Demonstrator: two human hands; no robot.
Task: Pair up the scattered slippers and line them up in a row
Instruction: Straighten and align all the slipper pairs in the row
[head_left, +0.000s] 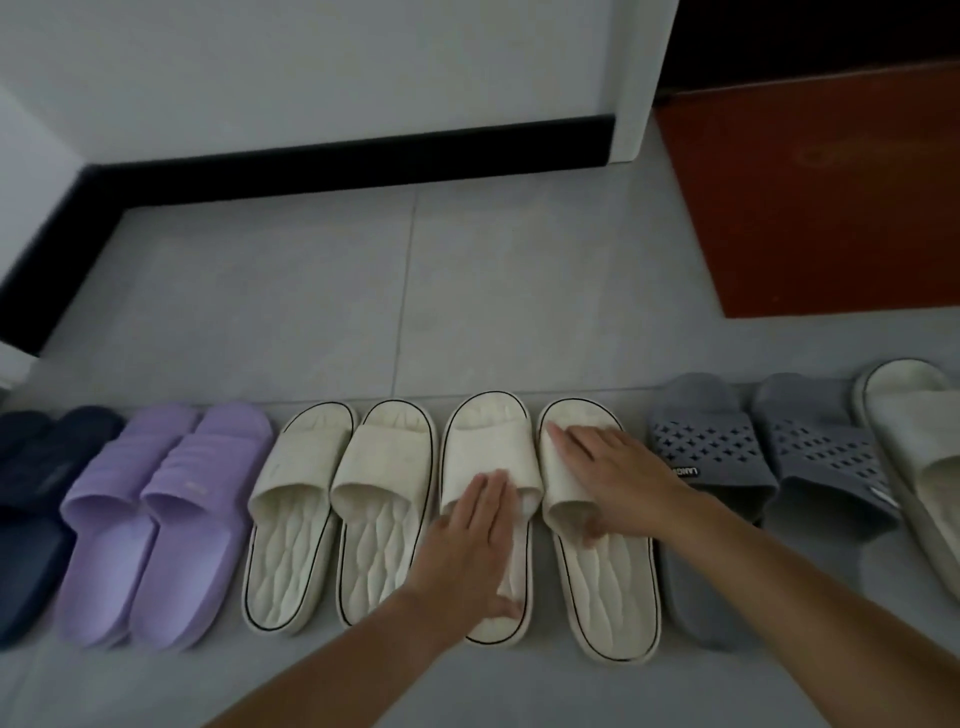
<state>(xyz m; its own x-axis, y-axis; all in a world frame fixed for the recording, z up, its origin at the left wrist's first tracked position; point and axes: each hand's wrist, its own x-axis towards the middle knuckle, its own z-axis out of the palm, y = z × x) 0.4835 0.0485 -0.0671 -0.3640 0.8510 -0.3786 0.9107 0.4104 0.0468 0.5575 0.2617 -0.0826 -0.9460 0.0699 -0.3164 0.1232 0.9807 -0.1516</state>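
Slippers stand in a row on the grey floor, toes pointing at the wall. From the left there is a navy pair (36, 499), a purple pair (156, 525) and a cream pair (337, 509). A second cream pair lies under my hands. My left hand (472, 545) lies flat on its left slipper (488, 441), fingers on the strap edge and thumb on the footbed. My right hand (618, 478) grips the strap of its right slipper (608, 592), thumb tucked under it. Further right stand a grey perforated pair (769, 457) and one more cream slipper (919, 447), cut off by the frame.
A white wall with a black skirting board (363, 161) runs behind the row, turning a corner at the left. A red-brown doormat (831, 197) lies at the back right. Bare grey tiles (337, 301) stretch between the slippers and the wall.
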